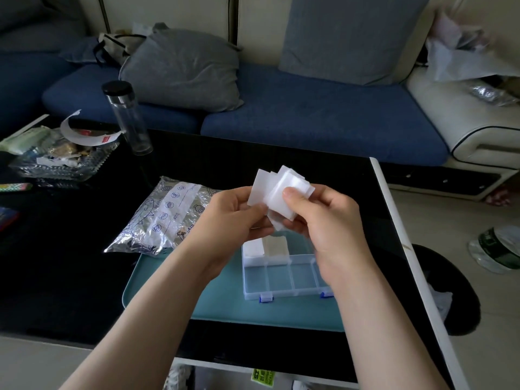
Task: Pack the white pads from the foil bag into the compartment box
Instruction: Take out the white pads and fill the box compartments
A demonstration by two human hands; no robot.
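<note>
The pads (281, 190) sit fanned and skewed rather than squared, so the likeliest slip is a few sliding out of the loose stack and dropping onto the tray (174, 294) or tabletop (70, 277) below the hands. An uneven stack could also catch on a divider of the box (281, 280) and refuse to seat. The left hand (233, 218) is curled, its thumb and fingertips pinching the stack's left edge. The right hand (323, 220) is curled round the right side, thumb pressed on the top pad. Neither has a straight finger free. The box lies directly beneath the hands. Two far compartments below the left hand are already packed, and the near row is not yet filled. The bag (166, 218) lies left of the left hand, one corner over the tray.
</note>
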